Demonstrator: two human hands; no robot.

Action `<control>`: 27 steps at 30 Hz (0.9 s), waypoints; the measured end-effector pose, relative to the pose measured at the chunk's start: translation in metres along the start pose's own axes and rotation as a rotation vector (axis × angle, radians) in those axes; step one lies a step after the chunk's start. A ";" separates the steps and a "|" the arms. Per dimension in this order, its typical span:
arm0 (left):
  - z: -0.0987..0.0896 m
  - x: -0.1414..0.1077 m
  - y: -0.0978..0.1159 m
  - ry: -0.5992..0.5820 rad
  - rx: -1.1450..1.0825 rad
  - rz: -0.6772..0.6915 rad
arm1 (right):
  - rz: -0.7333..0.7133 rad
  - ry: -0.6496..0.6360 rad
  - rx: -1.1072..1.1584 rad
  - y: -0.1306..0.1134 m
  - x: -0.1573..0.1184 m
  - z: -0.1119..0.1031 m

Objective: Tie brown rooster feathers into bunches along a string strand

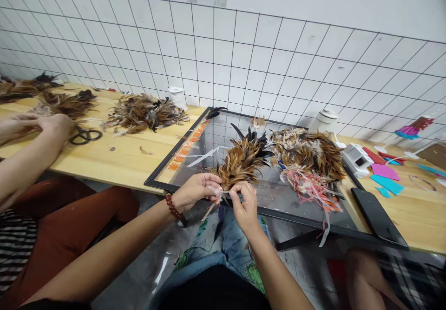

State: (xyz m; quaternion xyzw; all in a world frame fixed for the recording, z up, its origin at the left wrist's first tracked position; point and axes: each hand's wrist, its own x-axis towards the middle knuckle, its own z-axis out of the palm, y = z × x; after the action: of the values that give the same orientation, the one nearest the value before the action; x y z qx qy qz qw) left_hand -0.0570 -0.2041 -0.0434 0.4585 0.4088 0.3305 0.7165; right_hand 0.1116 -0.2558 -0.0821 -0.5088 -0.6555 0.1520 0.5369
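Observation:
A bundle of brown and black feathers (pixel 240 161) lies at the near edge of a black-framed glass panel (pixel 272 201), its tied end toward me. My left hand (pixel 199 190), with a beaded bracelet on the wrist, pinches the whitish and pink string (pixel 216 194) at that end. From the right, my right hand (pixel 245 203) has thumb and forefinger closed on a strand of the same string. Below the left fingers a thin stem end sticks out. A loose white ribbon (pixel 207 155) rests on the glass left of the bundle.
Right of the bundle lie a feather pile (pixel 310 154) and tangled pink string (pixel 313 187). A phone (pixel 378 217) sits on the frame's right edge. At left are another feather pile (pixel 142 112), black scissors (pixel 85 135) and another person's hands (pixel 52 126). A wire grid stands behind.

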 end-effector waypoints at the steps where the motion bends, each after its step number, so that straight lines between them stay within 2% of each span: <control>1: 0.001 0.000 -0.001 0.007 0.041 0.026 | 0.004 0.000 -0.009 0.001 -0.001 0.000; 6: 0.007 -0.005 0.000 0.061 0.248 0.132 | -0.020 0.047 -0.099 -0.003 -0.003 -0.004; 9: 0.009 -0.008 0.000 0.089 0.329 0.191 | -0.150 0.079 -0.180 -0.013 0.003 -0.008; 12: 0.008 -0.009 -0.005 0.115 0.390 0.280 | -0.268 -0.037 -0.230 -0.022 0.018 -0.008; 16: 0.002 -0.011 -0.016 0.177 0.533 0.394 | -0.315 -0.285 -0.287 -0.022 0.039 -0.002; 18: 0.001 -0.013 -0.021 0.230 0.638 0.433 | -0.318 -0.356 -0.313 -0.019 0.045 0.002; 20: 0.001 -0.016 -0.024 0.310 0.787 0.493 | -0.317 -0.405 -0.342 -0.015 0.047 0.005; 23: 0.004 -0.020 -0.026 0.470 1.126 0.648 | -0.323 -0.473 -0.379 -0.011 0.047 0.010; 25: 0.006 -0.020 -0.029 0.554 1.344 0.769 | -0.307 -0.476 -0.394 -0.009 0.046 0.012; 27: 0.008 -0.020 -0.034 0.618 1.465 0.874 | -0.270 -0.455 -0.390 -0.009 0.046 0.014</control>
State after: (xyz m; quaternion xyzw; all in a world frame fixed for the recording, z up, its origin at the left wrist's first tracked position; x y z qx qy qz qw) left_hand -0.0549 -0.2363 -0.0674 0.8048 0.4801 0.3384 -0.0855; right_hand 0.0993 -0.2168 -0.0549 -0.4636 -0.8369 0.0609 0.2845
